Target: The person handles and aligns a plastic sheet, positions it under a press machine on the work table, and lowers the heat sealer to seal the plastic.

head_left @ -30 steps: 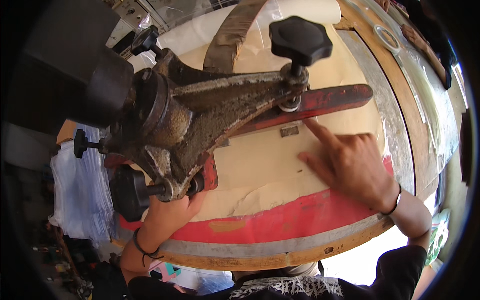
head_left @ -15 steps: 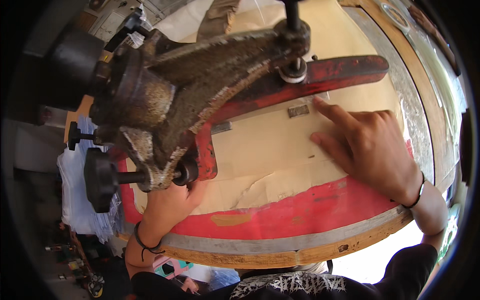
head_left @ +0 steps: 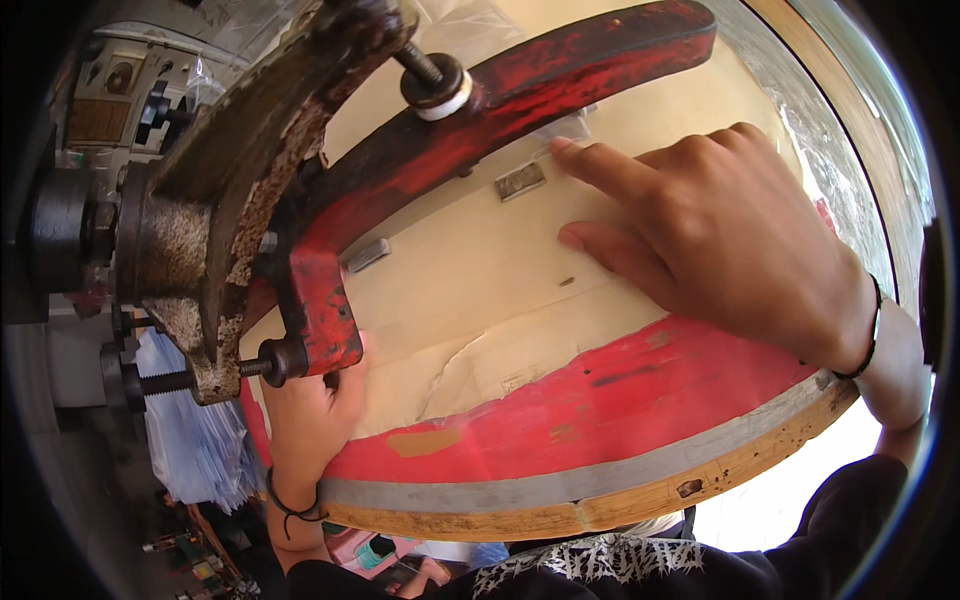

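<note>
My right hand [head_left: 720, 235] lies over the tan sheet [head_left: 455, 310], thumb and index finger apart and palm down. Its index fingertip touches or hovers at a small piece of clear plastic [head_left: 570, 128] beside the red bar [head_left: 530, 75] of a press-like machine. Left of that fingertip, a small grey metal block [head_left: 520, 182] rests on the sheet, and a second metal block [head_left: 368, 255] lies near the bar's bracket. My left hand [head_left: 315, 415] is at the lower left, under the red bracket [head_left: 322, 310], which hides most of its fingers.
The heavy iron arm [head_left: 255, 150] of the machine overhangs the left side, with a black threaded knob [head_left: 120, 378] sticking out. A stack of clear plastic bags [head_left: 195, 430] hangs at the left. A wooden edge [head_left: 540, 522] borders the red-topped table [head_left: 560, 430] in front.
The view has shifted, so the machine now appears farther left and more tilted. Both hands keep nearly the same places on the table, the right index finger still at the clear plastic.
</note>
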A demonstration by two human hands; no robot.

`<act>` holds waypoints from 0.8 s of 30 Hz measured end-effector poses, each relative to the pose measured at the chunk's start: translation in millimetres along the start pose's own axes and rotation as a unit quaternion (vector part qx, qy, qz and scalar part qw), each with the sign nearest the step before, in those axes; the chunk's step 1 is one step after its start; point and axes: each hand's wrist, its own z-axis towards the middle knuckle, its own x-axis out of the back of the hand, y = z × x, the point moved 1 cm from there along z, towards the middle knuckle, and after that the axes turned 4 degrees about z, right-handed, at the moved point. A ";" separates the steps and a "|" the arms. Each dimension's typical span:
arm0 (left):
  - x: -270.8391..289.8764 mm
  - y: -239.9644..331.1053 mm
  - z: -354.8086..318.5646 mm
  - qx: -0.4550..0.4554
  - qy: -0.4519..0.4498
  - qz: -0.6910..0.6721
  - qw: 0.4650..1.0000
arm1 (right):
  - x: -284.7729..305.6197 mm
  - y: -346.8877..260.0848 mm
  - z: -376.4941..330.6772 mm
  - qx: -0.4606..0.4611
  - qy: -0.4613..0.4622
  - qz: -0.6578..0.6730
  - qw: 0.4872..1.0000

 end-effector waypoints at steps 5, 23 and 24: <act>10.6 -21.9 -16.2 0.014 -0.005 0.000 1.000 | 3.4 -4.2 11.0 0.068 0.052 0.065 0.994; 4.5 -20.9 -17.8 -0.004 -0.030 0.008 1.000 | 5.7 -13.4 19.1 -0.049 0.031 0.042 0.997; 4.2 -21.1 -19.0 -0.009 -0.013 0.020 1.000 | 5.0 -15.2 19.6 -0.048 0.043 0.039 0.997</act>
